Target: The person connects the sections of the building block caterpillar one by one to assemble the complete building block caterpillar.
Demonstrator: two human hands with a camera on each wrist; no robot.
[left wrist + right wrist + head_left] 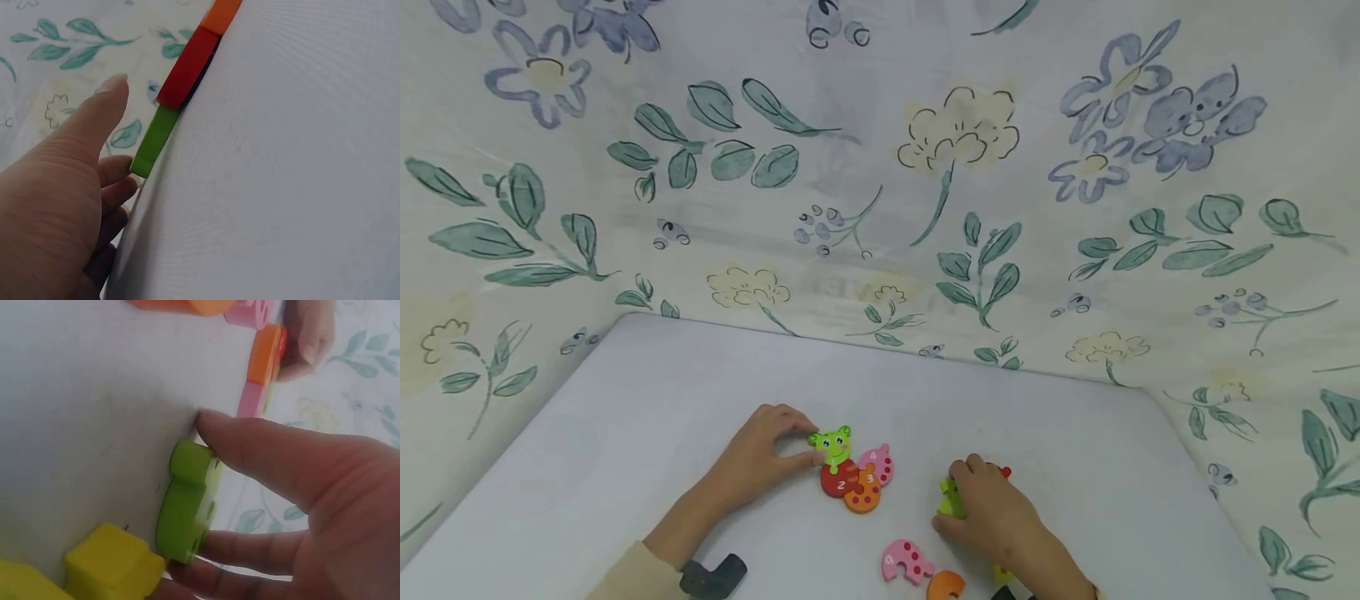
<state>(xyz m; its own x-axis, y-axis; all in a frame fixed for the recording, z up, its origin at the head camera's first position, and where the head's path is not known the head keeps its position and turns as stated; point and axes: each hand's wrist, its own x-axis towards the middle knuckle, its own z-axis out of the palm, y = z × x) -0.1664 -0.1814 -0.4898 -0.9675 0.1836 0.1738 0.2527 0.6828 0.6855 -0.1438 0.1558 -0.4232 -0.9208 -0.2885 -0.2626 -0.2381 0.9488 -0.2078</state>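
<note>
A green caterpillar-head puzzle piece (832, 447) with a smiling face joins a red piece (835, 482) marked 2. An orange piece (862, 496) marked 3 and a spotted pink piece (882, 465) continue the row. My left hand (767, 450) is at the head piece; in the left wrist view a finger touches its green edge (153, 144), while the thumb stands apart. Farther right, my right hand (988, 508) pinches another green puzzle piece (184, 500) between thumb and fingers, partly covering it in the head view.
A loose pink piece (904, 561) and an orange piece (946, 585) lie near the front. Yellow pieces (112, 562) sit beside the right hand, and a red bit (1004, 472) shows behind it. Floral cloth (850, 167) surrounds the white table (737, 362).
</note>
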